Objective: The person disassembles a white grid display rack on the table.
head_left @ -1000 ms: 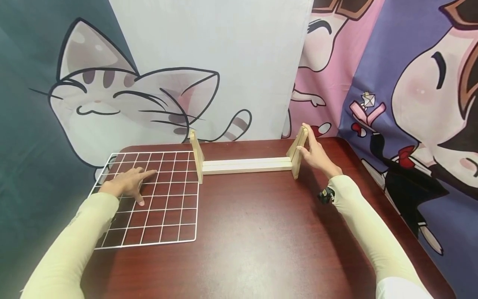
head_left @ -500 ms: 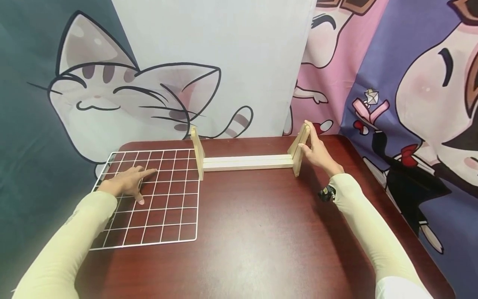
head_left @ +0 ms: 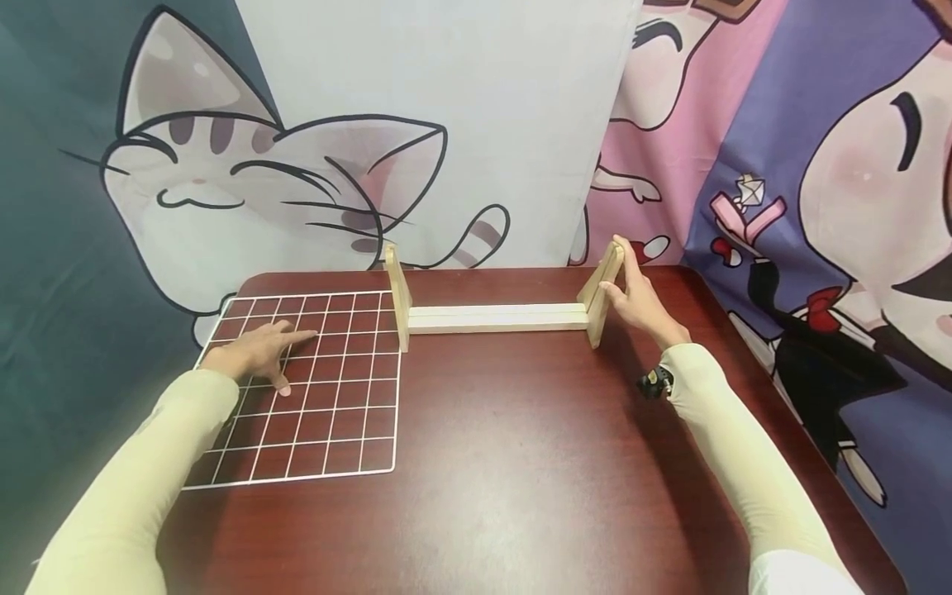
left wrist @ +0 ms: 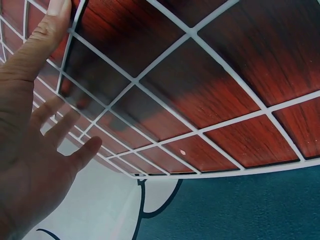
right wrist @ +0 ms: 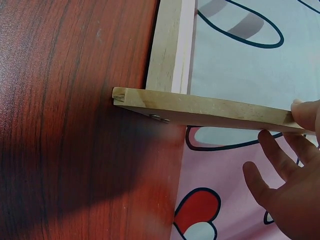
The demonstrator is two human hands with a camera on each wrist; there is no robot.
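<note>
A white wire grid panel (head_left: 338, 357) lies flat on the left of the table. My left hand (head_left: 260, 351) rests over its upper left part, fingers spread and thumb apart; the left wrist view shows the thumb (left wrist: 42, 42) across the wires. Right of the grid stands a pale wooden rack (head_left: 498, 318), two tapered end boards joined by a low crosspiece. Its left end board (head_left: 398, 302) is right at the grid's edge. My right hand (head_left: 643, 306) pinches the top of the right end board (right wrist: 200, 110), thumb on one side and fingertips on the other.
The dark red wooden table (head_left: 506, 446) extends in front of the rack and along its right. Behind it hangs a cloth backdrop (head_left: 521, 124) with cartoon figures, close to the table's back edge. A small black device (head_left: 656, 383) sits at my right wrist.
The head view has tilted slightly, so the whole scene sits a little higher and further right. Both hands, the grid and the rack keep their places.
</note>
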